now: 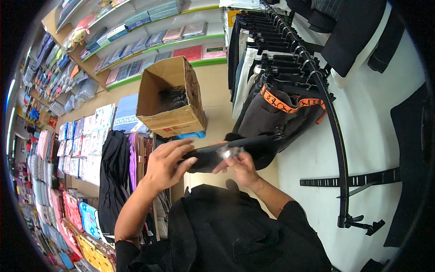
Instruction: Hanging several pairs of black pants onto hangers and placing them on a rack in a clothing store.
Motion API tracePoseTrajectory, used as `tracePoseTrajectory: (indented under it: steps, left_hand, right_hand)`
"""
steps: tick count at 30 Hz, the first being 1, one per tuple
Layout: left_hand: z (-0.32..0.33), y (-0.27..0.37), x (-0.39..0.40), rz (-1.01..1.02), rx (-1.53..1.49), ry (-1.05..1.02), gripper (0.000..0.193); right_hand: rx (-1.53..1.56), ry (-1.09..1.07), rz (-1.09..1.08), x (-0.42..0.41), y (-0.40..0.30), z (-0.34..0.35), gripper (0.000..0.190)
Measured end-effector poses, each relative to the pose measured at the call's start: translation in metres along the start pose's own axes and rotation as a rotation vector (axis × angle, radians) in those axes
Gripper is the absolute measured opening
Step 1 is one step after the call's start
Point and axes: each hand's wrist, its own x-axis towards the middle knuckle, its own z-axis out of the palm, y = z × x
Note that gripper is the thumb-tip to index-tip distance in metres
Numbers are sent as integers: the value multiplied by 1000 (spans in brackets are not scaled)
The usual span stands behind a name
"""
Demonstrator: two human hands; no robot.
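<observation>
A dark folded garment (207,158) lies across in front of me, between my two hands. My left hand (170,163) is at its left end, fingers spread and thumb near the fabric; whether it grips is unclear. My right hand (239,166) is at the garment's middle, fingers curled around a small, shiny, see-through item (228,152), blurred by motion. Just beyond the garment, dark grey trousers with an orange patterned waistband (282,103) hang from the rack. The garment's far right end meets these trousers, and the border between them is hard to tell.
A curved black clothes rail (331,112) with clip hangers runs along the right. An open cardboard box (170,125) with black plastic inside stands ahead. Black clothing (114,176) hangs over the stacked goods at left. Shelves (210,63) of packaged textiles line the back; a wall bracket (367,178) juts at right.
</observation>
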Motion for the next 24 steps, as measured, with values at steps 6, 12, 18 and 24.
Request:
tracePoseTrajectory:
  steps: [6,12,18,24]
  left_hand:
    - [16,-27,-30,-251,-222,178,14]
    - [39,-45,-83,-506,-288,44,19]
    - [64,-60,-138,-701,-311,31,26]
    - [78,-68,-177,-786,-367,87,29]
  right_hand:
    - [-38,439,-139,-12,11,-58,38]
    - [41,730,-357,-5,-22,-104,33]
    - [19,1010,-480,14,-55,-147,40]
    - [22,1130,-495,28,-84,-185,48]
